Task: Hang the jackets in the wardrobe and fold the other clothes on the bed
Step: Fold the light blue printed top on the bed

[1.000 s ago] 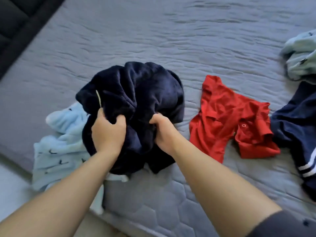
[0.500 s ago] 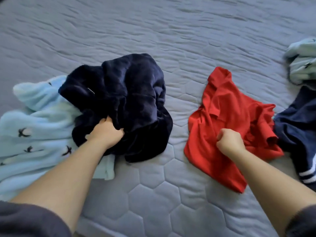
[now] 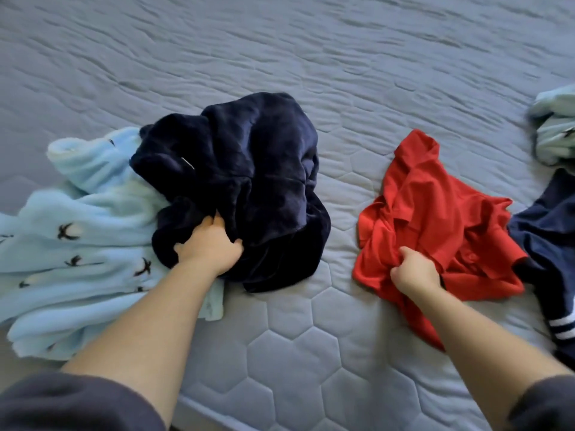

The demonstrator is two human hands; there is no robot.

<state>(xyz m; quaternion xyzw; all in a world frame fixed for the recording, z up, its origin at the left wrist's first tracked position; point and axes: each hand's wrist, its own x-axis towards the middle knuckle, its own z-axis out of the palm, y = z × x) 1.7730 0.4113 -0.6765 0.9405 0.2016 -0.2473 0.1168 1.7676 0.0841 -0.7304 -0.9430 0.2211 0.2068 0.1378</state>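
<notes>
Right hand (image 3: pixel 413 272) left the navy fleece (image 3: pixel 249 169), now gripping crumpled red shirt (image 3: pixel 435 206).

furniture: bed (image 3: pixel 311 57), grey hexagon-quilted top | light: soft, even

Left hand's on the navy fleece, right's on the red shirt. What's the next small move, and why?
Probably release the navy fleece and bring the left hand over to the red shirt. The right hand grips it bunched, and one hand can hardly spread it flat. The bed shows open mattress between the two garments, which looks like enough room to fold.
</notes>
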